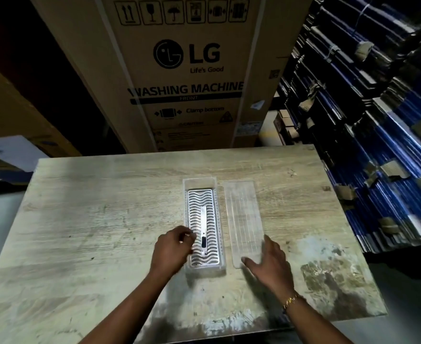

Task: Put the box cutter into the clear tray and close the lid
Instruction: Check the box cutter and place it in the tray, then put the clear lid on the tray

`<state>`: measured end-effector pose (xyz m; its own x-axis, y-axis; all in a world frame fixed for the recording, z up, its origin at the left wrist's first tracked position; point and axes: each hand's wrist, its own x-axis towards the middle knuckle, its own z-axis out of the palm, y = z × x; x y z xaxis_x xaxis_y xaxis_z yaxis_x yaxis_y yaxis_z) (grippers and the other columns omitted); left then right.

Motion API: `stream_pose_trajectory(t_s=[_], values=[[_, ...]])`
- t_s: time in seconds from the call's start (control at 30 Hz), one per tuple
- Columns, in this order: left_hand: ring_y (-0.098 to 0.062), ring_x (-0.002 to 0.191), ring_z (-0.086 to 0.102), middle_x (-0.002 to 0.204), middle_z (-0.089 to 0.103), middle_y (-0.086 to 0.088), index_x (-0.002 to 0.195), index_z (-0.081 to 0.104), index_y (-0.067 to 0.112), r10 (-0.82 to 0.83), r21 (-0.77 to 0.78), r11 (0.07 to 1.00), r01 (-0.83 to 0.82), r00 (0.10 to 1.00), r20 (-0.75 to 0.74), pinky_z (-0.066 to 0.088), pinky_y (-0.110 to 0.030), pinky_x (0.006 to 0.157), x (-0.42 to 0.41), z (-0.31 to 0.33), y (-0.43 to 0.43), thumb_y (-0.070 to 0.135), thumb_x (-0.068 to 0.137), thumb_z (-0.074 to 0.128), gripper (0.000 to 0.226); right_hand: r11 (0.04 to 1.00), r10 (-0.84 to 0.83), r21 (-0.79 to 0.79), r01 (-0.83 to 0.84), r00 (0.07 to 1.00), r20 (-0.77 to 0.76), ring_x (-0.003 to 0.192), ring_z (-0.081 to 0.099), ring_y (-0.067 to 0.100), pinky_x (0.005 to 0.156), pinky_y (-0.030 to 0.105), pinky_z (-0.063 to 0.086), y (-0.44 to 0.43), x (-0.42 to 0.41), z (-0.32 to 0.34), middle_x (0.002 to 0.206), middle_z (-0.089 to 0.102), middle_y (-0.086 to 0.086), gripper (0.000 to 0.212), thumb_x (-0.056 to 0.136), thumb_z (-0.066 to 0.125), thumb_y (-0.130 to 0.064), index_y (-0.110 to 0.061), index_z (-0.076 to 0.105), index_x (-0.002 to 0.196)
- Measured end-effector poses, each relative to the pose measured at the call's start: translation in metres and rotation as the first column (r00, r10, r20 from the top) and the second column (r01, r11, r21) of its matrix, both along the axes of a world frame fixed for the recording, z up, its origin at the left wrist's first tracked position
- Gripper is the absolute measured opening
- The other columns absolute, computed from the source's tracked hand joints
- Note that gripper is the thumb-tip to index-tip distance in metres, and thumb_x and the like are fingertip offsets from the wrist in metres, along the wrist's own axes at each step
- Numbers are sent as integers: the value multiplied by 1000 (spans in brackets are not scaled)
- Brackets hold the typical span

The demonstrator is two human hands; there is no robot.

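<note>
Clear plastic tray [202, 182] already holds the box cutter [203, 229]; the lid [244, 217] lies beside it on the tabletop [92, 219]. Left hand [173, 247], fingers loosely curled, and open right hand [270, 264] hold nothing. A hasty grab could skid the slick lid or seat it crooked.

Clear tray [186, 194], wavy silver insert [213, 214]

Washing-machine carton [179, 70] behind wooden table [92, 232]

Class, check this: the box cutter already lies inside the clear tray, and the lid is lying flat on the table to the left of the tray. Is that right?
Not quite. The head view shows the box cutter inside the clear tray, but the lid lies flat on the table to the right of the tray, not the left.
</note>
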<state>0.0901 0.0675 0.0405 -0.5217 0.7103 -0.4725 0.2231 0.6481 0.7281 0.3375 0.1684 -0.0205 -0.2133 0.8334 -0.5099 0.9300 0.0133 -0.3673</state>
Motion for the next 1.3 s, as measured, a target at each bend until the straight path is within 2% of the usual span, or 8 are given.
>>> stream_pose_trajectory(t_s=[0.2,0.3,0.5,0.57,0.7,0.83,0.97,1.3], values=[[-10,63,75,80,77,4,87,72,25,169,-11,986,-168,983,70,57,-32,59,-10,9,-75,21,93,64,11,991,-128,44,123,978,164,134,28,35,102,54,34,23,-58,-12,156,22,11,134,54,60,-83,-14,0,152],[-12,63,74,79,77,3,85,73,23,241,-20,971,-240,965,99,55,-29,61,-11,7,-91,18,93,66,12,974,-228,38,224,957,182,122,38,35,92,53,39,35,-57,-15,135,38,14,128,45,72,-78,-12,23,143],[-11,75,74,86,75,3,87,72,28,150,36,987,-157,978,147,56,-35,72,-5,7,-57,26,91,67,7,920,-343,56,387,867,-361,85,65,34,78,45,54,56,-25,16,88,68,5,16,86,65,-34,-19,62,85],[-13,87,72,90,75,7,91,74,29,87,90,991,-103,982,165,56,-37,79,-1,7,-31,30,90,69,6,899,-368,13,438,771,-519,85,68,28,75,42,56,55,-18,31,88,71,3,4,88,67,-28,-25,65,89],[-17,104,70,113,73,2,123,71,20,34,138,988,-71,965,259,54,-36,95,4,7,23,32,93,68,33,888,-446,-263,378,562,-697,85,71,23,69,40,59,46,-31,64,101,74,8,34,85,71,-16,-21,60,117],[-18,80,68,100,69,-6,125,67,15,137,154,965,-213,908,396,54,-34,73,-1,2,40,13,95,64,30,921,-381,-325,216,674,-632,73,72,20,57,34,58,32,-74,65,97,75,4,31,86,70,-18,-25,61,116],[-22,75,68,88,69,-3,121,72,16,181,91,977,-195,974,139,61,-43,78,-15,-17,30,13,89,67,32,979,-194,-152,137,850,-489,89,68,23,81,44,58,29,-102,41,100,68,1,35,82,69,-36,-24,66,114],[-17,61,52,70,66,-12,72,57,8,118,-32,992,-126,979,-168,34,-23,53,-11,-33,34,18,84,65,17,1000,-9,19,15,951,-310,85,57,23,72,32,43,27,-117,21,92,53,2,21,87,65,-33,-17,66,101]])
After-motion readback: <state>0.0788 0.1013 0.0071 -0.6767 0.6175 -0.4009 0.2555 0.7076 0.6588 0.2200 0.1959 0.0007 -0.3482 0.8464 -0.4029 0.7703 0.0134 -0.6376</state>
